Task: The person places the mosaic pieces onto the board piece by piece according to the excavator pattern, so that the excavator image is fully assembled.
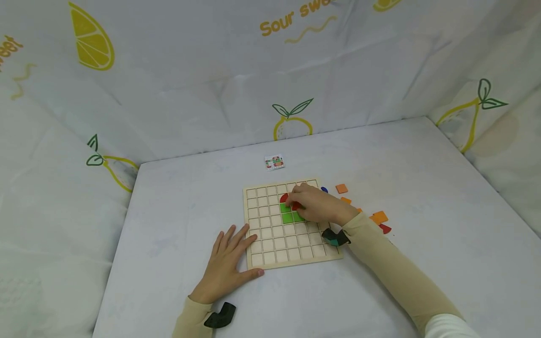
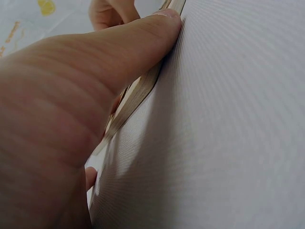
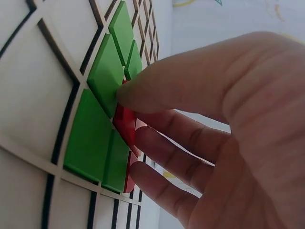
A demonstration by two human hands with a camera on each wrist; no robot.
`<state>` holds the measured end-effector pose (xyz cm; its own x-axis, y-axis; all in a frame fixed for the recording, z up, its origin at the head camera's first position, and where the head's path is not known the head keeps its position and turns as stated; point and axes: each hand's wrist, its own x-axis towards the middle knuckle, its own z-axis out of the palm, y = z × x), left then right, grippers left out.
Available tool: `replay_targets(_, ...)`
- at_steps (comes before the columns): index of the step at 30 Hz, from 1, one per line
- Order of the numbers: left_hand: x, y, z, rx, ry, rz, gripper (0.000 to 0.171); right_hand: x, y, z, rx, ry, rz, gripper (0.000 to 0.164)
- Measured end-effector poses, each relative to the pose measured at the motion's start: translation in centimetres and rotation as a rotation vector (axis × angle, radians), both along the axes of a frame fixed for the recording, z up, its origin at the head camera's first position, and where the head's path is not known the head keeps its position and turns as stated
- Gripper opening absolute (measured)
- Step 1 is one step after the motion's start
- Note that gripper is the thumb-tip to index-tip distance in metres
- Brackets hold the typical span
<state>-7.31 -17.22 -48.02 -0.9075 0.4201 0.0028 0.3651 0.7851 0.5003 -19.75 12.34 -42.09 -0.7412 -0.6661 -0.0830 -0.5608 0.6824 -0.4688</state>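
A wooden grid board lies on the white table. My left hand rests at its near left corner with fingers spread, the thumb lying along the board's edge. Over the upper right part of the grid, my right hand pinches a red tile between thumb and fingers, right beside several green tiles set in the squares. A red round-edged tile sits just above the green ones. The right hand hides part of the grid in the head view.
Right of the board lie loose orange tiles, a red piece and a blue piece, partly behind the right forearm. A small pattern card is beyond the board. A printed white cloth rises behind the table.
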Motion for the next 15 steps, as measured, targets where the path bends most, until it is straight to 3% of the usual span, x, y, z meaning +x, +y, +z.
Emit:
replay_targets(8,0.00,-0.03,0.02,-0.002,0.001,0.001,0.085,-0.22,0.10,-0.14,0.011,-0.030,-0.006,0.029)
replay_targets(15,-0.02,-0.04,0.01,-0.002,-0.010,0.005,0.085,-0.30,0.17,0.54,-0.018,-0.085,-0.064,0.024)
